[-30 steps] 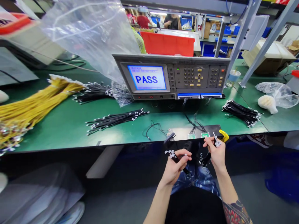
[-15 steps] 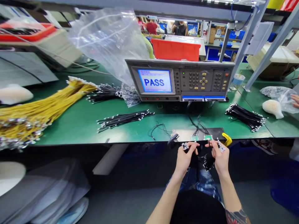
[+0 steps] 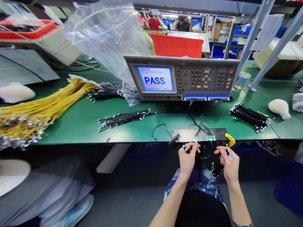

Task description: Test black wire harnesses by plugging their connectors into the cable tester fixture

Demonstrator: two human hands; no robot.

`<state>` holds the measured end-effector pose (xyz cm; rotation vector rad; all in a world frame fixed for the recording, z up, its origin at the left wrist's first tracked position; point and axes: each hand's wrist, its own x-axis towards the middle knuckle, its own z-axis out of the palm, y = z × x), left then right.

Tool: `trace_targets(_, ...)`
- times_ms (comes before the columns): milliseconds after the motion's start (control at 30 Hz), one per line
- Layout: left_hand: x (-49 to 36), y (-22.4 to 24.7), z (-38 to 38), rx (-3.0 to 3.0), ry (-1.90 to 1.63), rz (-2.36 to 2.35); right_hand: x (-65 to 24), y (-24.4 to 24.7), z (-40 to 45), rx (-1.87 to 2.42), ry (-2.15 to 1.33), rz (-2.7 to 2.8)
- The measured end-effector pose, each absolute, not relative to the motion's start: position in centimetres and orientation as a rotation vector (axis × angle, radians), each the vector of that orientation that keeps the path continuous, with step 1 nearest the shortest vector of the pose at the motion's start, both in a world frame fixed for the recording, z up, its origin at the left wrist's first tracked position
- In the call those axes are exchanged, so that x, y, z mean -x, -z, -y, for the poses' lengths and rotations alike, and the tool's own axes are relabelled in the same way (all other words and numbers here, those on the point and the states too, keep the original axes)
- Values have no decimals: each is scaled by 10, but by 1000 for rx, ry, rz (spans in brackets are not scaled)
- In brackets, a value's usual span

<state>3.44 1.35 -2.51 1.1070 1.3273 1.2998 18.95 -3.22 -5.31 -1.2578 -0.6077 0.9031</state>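
You are holding a bunch of black wires [image 3: 216, 168] just below the counter's edge, with your left hand [image 3: 188, 160] and right hand [image 3: 230, 165] apart and the wires hanging over your jeans [image 3: 203, 184]. Your left fingers [image 3: 192, 150] are pinching a cluster of white connectors [image 3: 186, 147], while your right fingers [image 3: 221, 151] are pinching a second cluster [image 3: 230, 154]. Just beyond your hands, two small green circuit boards [image 3: 196, 138] are sitting on a black plate [image 3: 219, 134] beside a yellow clamp [image 3: 230, 140]. A grey tester [image 3: 199, 78] is showing PASS on its screen [image 3: 155, 80]. Other black wire bundles [image 3: 125, 119] are lying on the green counter [image 3: 132, 134], and a thick yellow wire bundle [image 3: 44, 108] is stretching across its left side.
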Motion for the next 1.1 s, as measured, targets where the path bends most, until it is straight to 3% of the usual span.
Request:
trace_targets(967,-24,28,-13,-1140,-1246,-1231,-177,50,10,1277,-1056,830)
trace_targets(1100,-15,19,-10,-1177,-1001,-1044,-177,41,11,1162,-1253,834)
